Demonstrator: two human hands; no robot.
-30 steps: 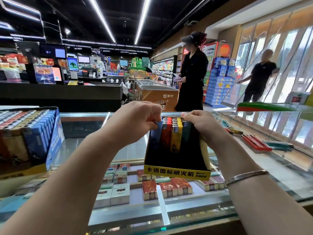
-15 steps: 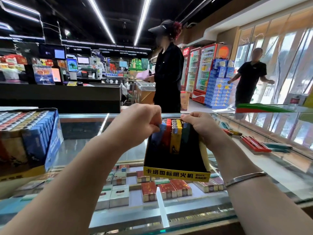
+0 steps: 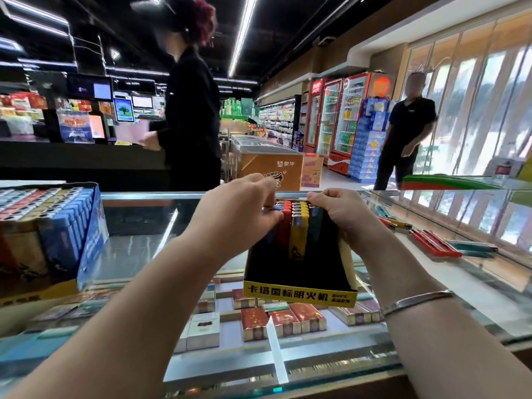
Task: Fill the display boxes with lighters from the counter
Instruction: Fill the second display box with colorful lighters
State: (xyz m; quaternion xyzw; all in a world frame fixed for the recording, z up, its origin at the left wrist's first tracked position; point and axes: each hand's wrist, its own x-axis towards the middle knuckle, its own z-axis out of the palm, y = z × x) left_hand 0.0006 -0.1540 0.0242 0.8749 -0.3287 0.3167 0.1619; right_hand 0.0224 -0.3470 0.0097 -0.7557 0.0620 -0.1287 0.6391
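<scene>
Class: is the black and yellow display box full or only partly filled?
Partly filled: the display box holds lighters only along its back; the front is bare.

My left hand (image 3: 241, 214) has loosened from the fist it made a second ago; its fingers now pinch the top of a blue lighter (image 3: 275, 209) at the left end of the row in the box (image 3: 299, 295). The person in black with a cap (image 3: 190, 116) beyond the table (image 3: 138, 254) has walked from right of centre across to the left. The other person by the windows (image 3: 406, 131) has dropped the raised arm.
</scene>
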